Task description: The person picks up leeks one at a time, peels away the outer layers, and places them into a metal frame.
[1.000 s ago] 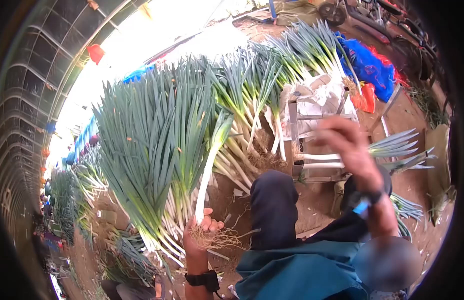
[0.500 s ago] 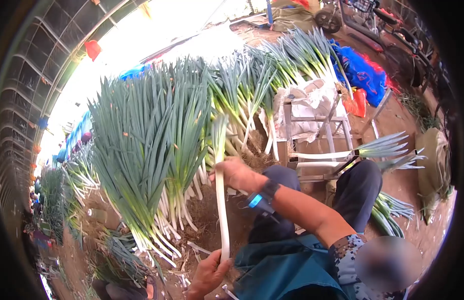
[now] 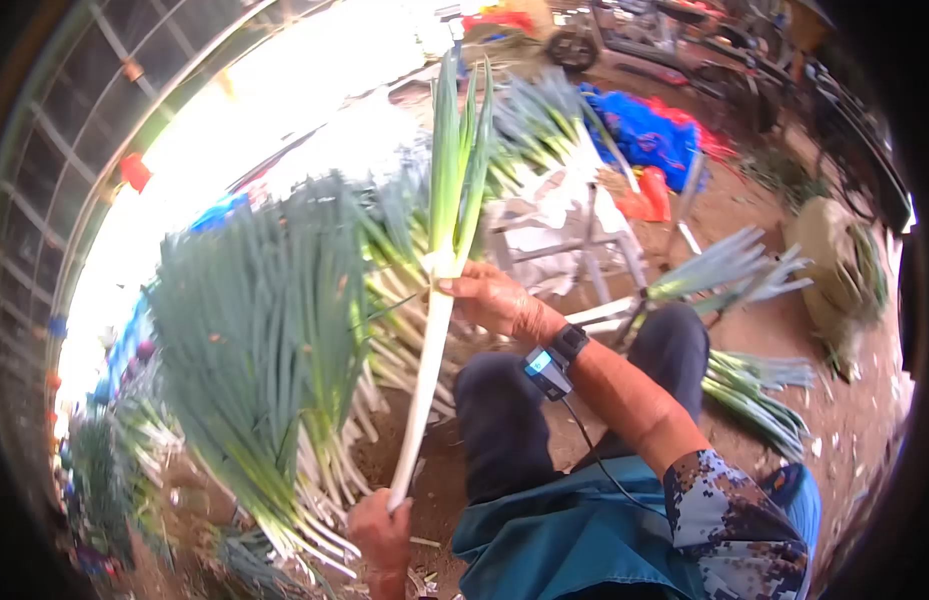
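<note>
A long green onion stands nearly upright in front of me, slightly tilted, its green leaves fanning upward. My right hand is closed around it where the white shank meets the leaves. Lower down, my left hand grips the root end of the same stalk, so the roots are hidden. To the left, a big pile of green onions leans in rows with white ends toward me. On the right, more green onions lie across a metal frame, close to my knee.
White sacking lies by the metal frame. Loose green onions rest on the ground at my right, near a tan sack. Blue netting and a parked scooter are farther back.
The green onion has come up and its leaves now show in full above my right hand. My left hand has shifted left and down with the root end. The view has turned somewhat.
</note>
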